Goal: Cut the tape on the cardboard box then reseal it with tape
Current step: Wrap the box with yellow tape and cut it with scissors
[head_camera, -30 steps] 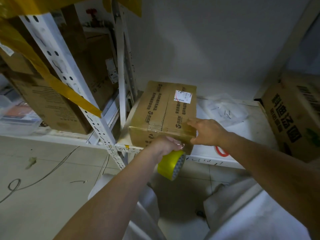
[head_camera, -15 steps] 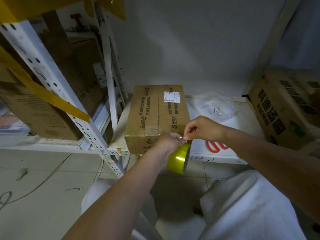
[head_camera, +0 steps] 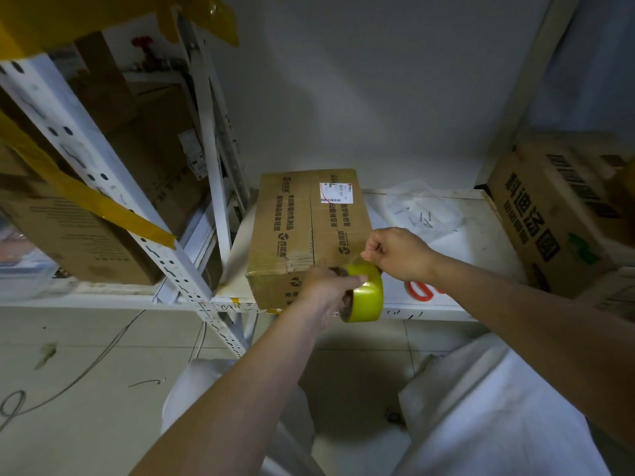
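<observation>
A brown cardboard box with printed text and a white shipping label lies on the white shelf, its centre seam running away from me. My left hand grips a yellow tape roll at the box's near right corner. Just above the roll, my right hand pinches the clear free end of the tape, a short strip stretching between roll and fingers.
Red-handled scissors lie on the shelf under my right wrist. A large printed carton stands at the right. A clear plastic bag lies behind. White slotted shelf posts and more cartons fill the left. Tiled floor lies below.
The roll has risen from below the shelf edge to the box's near corner. My right hand went from resting on the box to pinching and pulling the tape end.
</observation>
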Demonstrator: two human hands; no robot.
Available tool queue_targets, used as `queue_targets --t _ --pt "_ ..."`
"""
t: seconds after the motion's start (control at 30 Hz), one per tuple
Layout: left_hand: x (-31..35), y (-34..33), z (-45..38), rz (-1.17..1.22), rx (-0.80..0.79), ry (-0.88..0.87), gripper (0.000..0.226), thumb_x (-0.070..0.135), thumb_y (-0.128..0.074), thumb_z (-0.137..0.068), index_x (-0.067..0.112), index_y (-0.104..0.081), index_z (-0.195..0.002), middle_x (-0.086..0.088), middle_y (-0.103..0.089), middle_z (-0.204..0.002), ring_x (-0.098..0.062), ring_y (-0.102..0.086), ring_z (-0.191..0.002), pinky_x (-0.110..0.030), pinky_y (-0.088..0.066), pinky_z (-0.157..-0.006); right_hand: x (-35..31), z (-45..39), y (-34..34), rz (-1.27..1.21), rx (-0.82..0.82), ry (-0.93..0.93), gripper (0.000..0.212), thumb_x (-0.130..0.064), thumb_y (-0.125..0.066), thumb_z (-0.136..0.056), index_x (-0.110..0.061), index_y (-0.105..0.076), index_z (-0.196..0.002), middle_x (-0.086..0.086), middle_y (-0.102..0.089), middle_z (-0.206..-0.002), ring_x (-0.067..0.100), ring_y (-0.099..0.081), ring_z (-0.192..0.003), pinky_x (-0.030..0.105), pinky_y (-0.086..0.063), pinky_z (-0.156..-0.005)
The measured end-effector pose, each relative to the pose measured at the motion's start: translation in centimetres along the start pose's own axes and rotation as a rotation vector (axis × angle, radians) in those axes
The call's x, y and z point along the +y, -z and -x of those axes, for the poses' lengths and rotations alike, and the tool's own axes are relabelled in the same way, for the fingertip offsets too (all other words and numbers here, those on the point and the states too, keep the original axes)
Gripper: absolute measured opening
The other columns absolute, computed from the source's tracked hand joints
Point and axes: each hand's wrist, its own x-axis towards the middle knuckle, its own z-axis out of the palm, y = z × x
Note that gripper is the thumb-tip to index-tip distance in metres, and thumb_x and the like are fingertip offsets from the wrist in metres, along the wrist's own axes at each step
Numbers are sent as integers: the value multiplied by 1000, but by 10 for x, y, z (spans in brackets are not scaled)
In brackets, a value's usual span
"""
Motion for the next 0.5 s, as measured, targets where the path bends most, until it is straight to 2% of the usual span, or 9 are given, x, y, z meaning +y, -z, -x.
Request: queue_targets --t 0.1,0.17,0.23,0.3,0.37,0.43,0.5 --pt "-4 -7 5 -23 -102 -3 12 4 -73 -79 9 -63 -86 -13 -67 -95 -29 -62 -94 -36 -51 -77 -6 2 0 43 6 13 12 -27 -56 -94 -19 -58 -86 -7 -55 -88 11 -51 -87 27 -41 -72" --pt "-7 -9 8 -31 -106 -33 11 9 -74 -79 10 -68 -88 -11 -69 -93 -31 -64 -96 -41 -54 -86 -7 1 4 66 23 15 13 -28 -56 -94 -21 -57 -83 -8 -55 -87 12 -52 -87 28 -40 -72" --pt "-8 -9 10 -41 -106 -53 4 14 -70 -84 15 -71 -88 -8 -71 -95 -28 -65 -97 -48 -49 -97 -5 2 10 74 34 20 15 -28 -55 -94 -23 -54 -80 -7 -55 -86 14 -53 -88 28 -41 -72" --pt "-8 -9 13 -76 -110 -37 7 18 -63 -90 20 -68 -85 -3 -70 -96 -25 -63 -99 -47 -46 -101 -2 4 13 109 11 46 16 -28 -54 -95 -24 -53 -80 -8 -54 -85 14 -50 -91 29 -40 -73" --pt "-5 -13 16 -126 -74 11 4 21 -62 -92 21 -62 -87 -3 -67 -105 -25 -61 -105 -43 -47 -99 0 9 10 209 -35 102 16 -29 -53 -95 -25 -52 -80 -13 -50 -83 13 -44 -95 30 -38 -77" --pt "-6 -16 15 -207 -21 86 18 22 -65 -90 13 -58 -103 -6 -63 -113 -25 -59 -105 -38 -49 -93 1 15 5 260 -53 157 16 -29 -53 -95 -26 -50 -80 -18 -46 -81 12 -41 -96 30 -36 -80" --pt "-4 -17 15 -225 16 141 33 21 -67 -87 9 -55 -115 -10 -63 -119 -29 -60 -110 -41 -49 -96 0 16 5 231 -16 184 16 -29 -53 -96 -26 -51 -81 -19 -46 -81 10 -40 -96 30 -33 -81"
